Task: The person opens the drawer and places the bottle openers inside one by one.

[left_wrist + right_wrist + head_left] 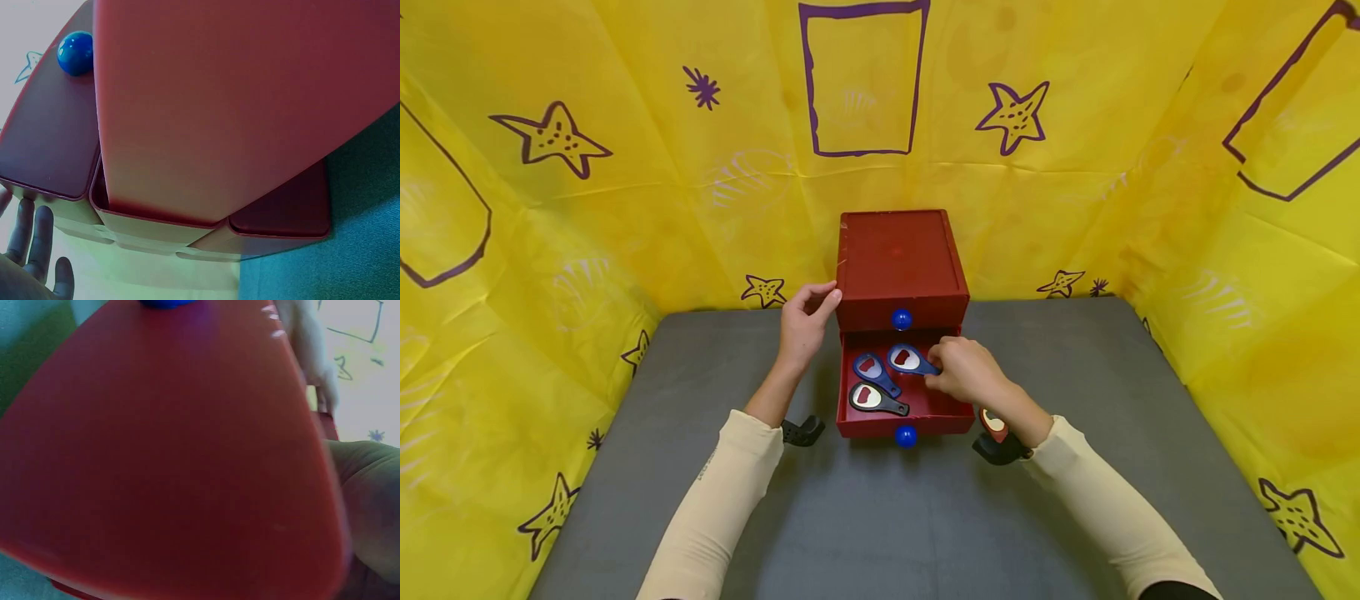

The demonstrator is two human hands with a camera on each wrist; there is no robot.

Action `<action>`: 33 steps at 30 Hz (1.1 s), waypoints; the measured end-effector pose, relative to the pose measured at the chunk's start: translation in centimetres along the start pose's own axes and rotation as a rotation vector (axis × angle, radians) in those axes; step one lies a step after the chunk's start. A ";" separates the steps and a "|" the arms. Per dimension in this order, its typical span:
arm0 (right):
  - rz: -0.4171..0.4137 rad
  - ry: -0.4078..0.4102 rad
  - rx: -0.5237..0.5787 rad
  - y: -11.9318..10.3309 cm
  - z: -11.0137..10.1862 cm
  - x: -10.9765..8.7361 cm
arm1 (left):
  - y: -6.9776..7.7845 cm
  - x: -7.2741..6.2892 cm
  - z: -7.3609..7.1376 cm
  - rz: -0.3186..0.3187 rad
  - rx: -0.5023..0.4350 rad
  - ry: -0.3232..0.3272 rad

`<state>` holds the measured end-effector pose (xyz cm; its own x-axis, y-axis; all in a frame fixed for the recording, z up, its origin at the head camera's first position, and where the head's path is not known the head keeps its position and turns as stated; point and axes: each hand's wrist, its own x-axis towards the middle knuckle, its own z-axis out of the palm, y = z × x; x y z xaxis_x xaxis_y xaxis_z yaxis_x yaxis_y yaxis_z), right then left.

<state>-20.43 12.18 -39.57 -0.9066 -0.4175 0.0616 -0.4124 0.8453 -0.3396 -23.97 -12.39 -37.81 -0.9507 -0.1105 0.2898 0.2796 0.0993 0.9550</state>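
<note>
The right grip (967, 367) pinches a blue opener (907, 359) at the open red drawer (865, 427).

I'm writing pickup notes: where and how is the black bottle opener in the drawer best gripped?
Probably pinch the black bottle opener by its narrow handle, coming from above and the right: the handle points right, away from the wider head, and the opener lies flat inside the open drawer, whose walls would hinder a level approach.

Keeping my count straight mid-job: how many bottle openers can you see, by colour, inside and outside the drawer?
Blue bottle openers: 2
Black bottle opener: 1
Red bottle opener, partly hidden: 1
Total: 4
</note>
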 end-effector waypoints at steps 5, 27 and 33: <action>0.002 0.020 -0.062 0.0 0.6 0.5 | 0.0 0.0 0.0 -0.006 0.007 -0.001; 0.091 -0.047 -0.137 -1.0 3.4 1.8 | -3.1 1.1 0.0 0.016 -0.015 0.017; 0.089 -0.050 -0.140 -0.9 3.7 1.8 | -3.5 1.3 -0.1 0.018 -0.006 0.026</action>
<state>-21.36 9.48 -42.66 -0.9360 -0.3519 -0.0108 -0.3422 0.9165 -0.2074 -26.19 -12.95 -40.78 -0.9416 -0.1347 0.3086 0.2977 0.0954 0.9499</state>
